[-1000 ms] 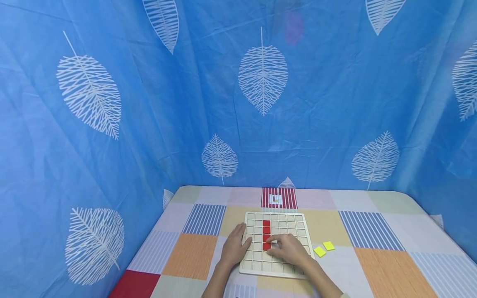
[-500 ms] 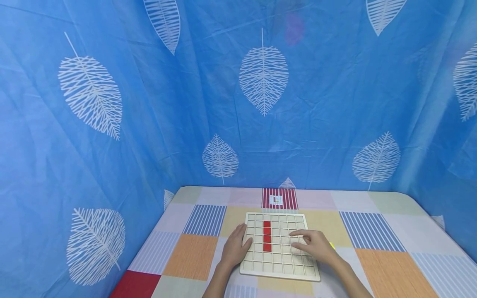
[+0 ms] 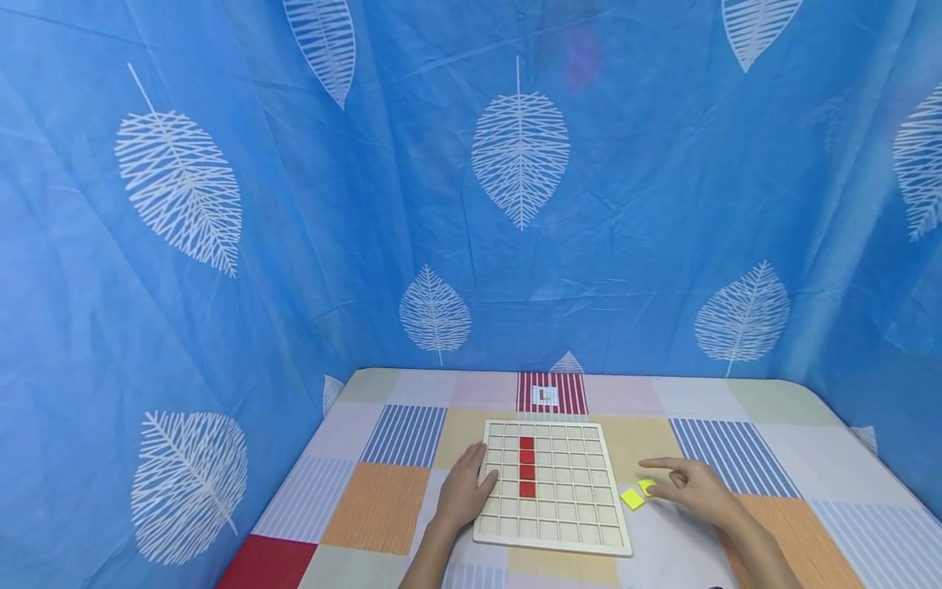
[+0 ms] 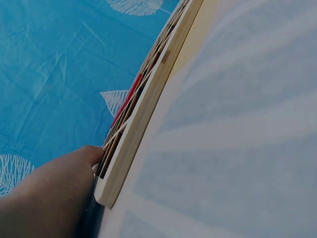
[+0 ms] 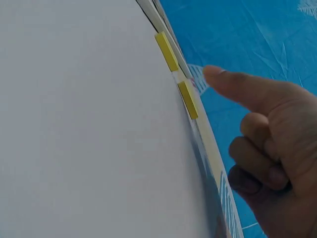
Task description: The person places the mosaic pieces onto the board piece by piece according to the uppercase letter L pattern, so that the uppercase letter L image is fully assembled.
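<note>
My left hand [image 3: 464, 489] rests along the left edge of a pale wooden grid board [image 3: 552, 546], its thumb over the nearest squares. In the left wrist view the left hand [image 4: 54, 188] is at the board's near corner, by its thick side [image 4: 143, 119]. A column of several red square tiles [image 3: 527, 467] lies in the board's cells. Right of the board are two yellow square tiles, the nearer one [image 3: 632, 499] and the farther one [image 3: 644, 485]. Over the farther tile hovers my right hand [image 3: 699, 489], holding nothing, index finger extended, thumb apart, other fingers curled.
A small card [image 3: 545, 396] printed with a grid and a coloured pattern lies beyond the board. The table wears a patchwork cloth [image 3: 743, 532]. Blue leaf-print curtains [image 3: 625, 245] hang behind the table and at both sides.
My right hand has lifted off the red tile column and moved right, across the board, to the yellow tiles. The left hand, the board and the red tiles stay where they were.
</note>
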